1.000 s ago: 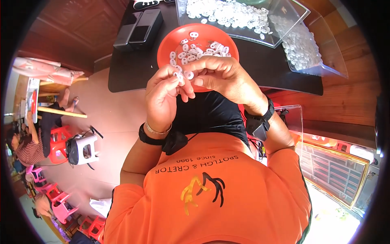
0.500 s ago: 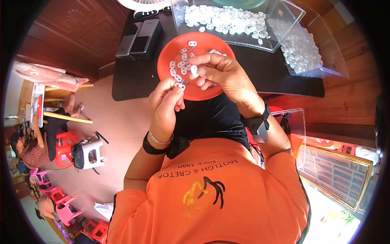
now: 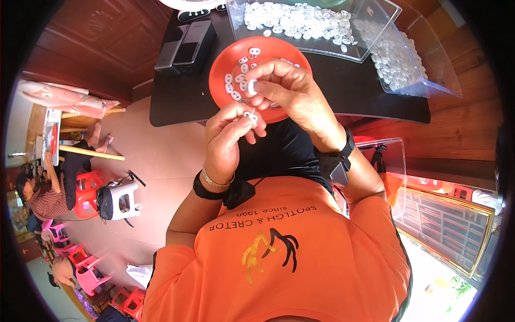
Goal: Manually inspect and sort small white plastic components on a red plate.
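Observation:
Over the near part of a red plate (image 3: 220,60) I have both hands raised, close together. Thumb and fingers of my left hand (image 3: 228,134) pinch a small white two-holed oval piece (image 3: 251,118) with a thin pin-like part standing up from it. Just above it, my right hand (image 3: 292,96) grips another white oval piece (image 3: 252,87) between thumb and forefinger, seen nearly edge-on. Several loose white two-holed pieces (image 3: 228,79) lie on the plate, some with thin metal pins among them. My right hand hides part of the plate.
The plate rests on a black table (image 3: 177,107). A clear bin of white pieces (image 3: 300,21) stands behind it; a second clear bin (image 3: 397,61) is at the right. Grey-black box-like devices (image 3: 190,48) sit at the left. Further left, a person (image 3: 45,193) sits beside stools.
My left hand has moved up and right with its white piece, toward the right hand. My right hand has shifted slightly up and left, its piece now turned more edge-on.

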`<state>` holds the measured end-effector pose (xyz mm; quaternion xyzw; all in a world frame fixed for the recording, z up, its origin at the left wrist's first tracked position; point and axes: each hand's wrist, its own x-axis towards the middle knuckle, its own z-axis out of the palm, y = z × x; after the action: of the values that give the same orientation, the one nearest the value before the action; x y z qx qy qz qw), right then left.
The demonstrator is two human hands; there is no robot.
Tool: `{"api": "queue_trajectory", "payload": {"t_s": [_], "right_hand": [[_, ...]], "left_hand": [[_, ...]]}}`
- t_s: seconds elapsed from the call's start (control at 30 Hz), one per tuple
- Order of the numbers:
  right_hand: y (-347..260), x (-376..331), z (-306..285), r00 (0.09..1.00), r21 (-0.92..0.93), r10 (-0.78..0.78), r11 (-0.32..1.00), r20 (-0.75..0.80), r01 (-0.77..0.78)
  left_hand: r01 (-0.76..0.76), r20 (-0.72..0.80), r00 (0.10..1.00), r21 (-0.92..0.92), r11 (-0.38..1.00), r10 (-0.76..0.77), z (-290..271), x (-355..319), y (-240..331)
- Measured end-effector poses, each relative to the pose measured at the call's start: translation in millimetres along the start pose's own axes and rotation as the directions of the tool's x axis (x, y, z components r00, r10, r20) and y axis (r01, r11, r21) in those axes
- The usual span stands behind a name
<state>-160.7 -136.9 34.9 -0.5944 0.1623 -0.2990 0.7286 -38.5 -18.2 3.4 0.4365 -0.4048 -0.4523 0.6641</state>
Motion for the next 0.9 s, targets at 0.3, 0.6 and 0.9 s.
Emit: {"api": "queue_trajectory", "payload": {"t_s": [0.3,0.6,0.9], "right_hand": [[19,-7,3,0.988,-0.186,-0.154,0.971,-0.022,0.147],[8,-7,-4,0.997,-0.009,-0.018,1.0,-0.079,0.017],[10,-11,-1,0.998,0.04,0.017,0.999,-0.068,-0.015]], "left_hand": [[-0.054,-0.106,0.993,-0.025,0.998,0.051,3,4,-1],[-0.028,-0.174,0.984,0.102,0.994,0.045,2,1,-1],[0.012,-0.202,0.979,0.209,0.978,0.031,5,0,2]]}}
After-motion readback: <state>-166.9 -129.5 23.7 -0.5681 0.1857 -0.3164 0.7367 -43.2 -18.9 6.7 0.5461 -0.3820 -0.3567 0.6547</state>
